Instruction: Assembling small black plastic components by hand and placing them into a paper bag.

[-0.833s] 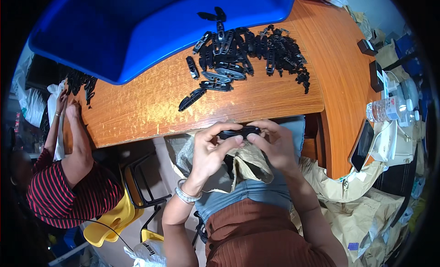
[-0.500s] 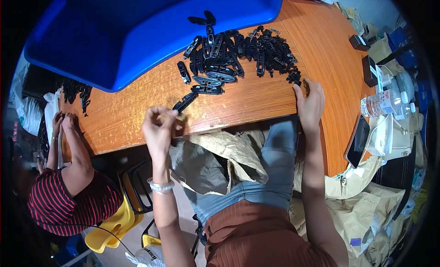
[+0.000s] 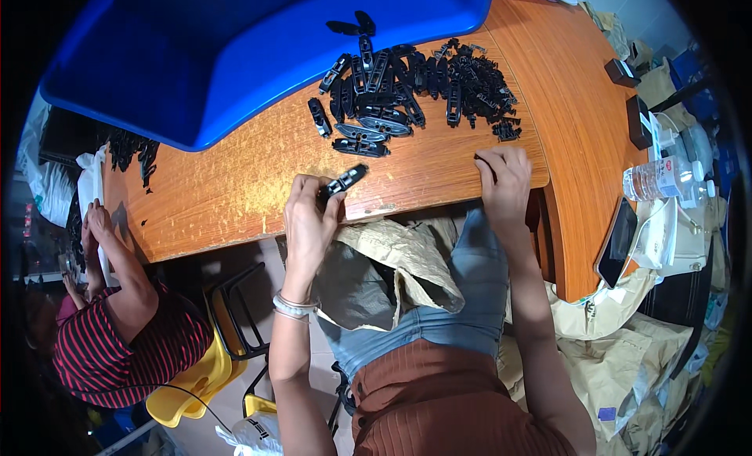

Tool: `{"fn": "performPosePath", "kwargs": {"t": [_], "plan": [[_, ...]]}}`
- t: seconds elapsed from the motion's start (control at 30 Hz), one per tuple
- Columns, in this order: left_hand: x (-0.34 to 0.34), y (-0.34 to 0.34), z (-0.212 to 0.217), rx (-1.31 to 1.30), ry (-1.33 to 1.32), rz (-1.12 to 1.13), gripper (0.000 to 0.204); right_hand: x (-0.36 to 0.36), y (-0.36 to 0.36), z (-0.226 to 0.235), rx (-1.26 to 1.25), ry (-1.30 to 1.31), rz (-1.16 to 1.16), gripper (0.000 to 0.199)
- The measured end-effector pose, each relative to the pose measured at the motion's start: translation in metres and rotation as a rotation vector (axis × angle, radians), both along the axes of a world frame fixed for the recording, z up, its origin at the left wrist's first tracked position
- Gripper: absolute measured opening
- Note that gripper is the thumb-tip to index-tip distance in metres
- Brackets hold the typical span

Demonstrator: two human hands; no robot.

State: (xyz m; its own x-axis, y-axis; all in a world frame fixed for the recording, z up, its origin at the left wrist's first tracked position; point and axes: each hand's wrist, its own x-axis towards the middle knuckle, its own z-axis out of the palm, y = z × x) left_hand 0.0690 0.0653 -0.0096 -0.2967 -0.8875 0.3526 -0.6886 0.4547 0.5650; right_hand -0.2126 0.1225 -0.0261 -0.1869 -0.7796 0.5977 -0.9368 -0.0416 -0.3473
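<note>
Near the table's front edge, my left hand (image 3: pixel 309 221) is closed on a long black plastic part (image 3: pixel 347 179), which sticks out to the right of its fingertips. To the right, my right hand (image 3: pixel 505 183) is in a pinch over the table, with a tiny black piece (image 3: pixel 478 157) at its fingertips. Beyond my hands lies a group of similar long black parts (image 3: pixel 360 133), some glossy and oval. A heap of small black pieces (image 3: pixel 482 88) sits to their right, and a little cluster of the same pieces (image 3: pixel 507 129) lies just beyond my right hand.
A large blue bin (image 3: pixel 211 119) covers the back left of the wooden table (image 3: pixel 251 190). A water bottle (image 3: pixel 654 179) and a phone (image 3: pixel 615 242) lie at the right. Someone in a striped top (image 3: pixel 129 338) works at the left. A brown paper bag (image 3: pixel 415 272) rests at my lap.
My left hand has moved right with the long black part, now turned upward off the table. My right hand has moved left from the small-piece heap, a tiny black piece now at its fingertips.
</note>
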Motion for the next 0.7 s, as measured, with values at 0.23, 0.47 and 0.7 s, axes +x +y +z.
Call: {"fn": "performPosePath", "kwargs": {"t": [0.23, 0.47, 0.7], "plan": [[-0.023, 0.031, 0.025, 0.347, 0.326, -0.059, 0.019, 0.024, 0.003, 0.019, 0.306, -1.577, 0.52, 0.023], [-0.035, 0.045, 0.043, 0.273, 0.374, -0.157, 0.025, 0.049, 0.02, 0.04, 0.329, -1.572, 0.562, 0.02], [-0.035, 0.054, 0.055, 0.437, 0.434, -0.15, 0.025, 0.067, 0.024, 0.048, 0.111, -0.915, 0.613, 0.014]]}}
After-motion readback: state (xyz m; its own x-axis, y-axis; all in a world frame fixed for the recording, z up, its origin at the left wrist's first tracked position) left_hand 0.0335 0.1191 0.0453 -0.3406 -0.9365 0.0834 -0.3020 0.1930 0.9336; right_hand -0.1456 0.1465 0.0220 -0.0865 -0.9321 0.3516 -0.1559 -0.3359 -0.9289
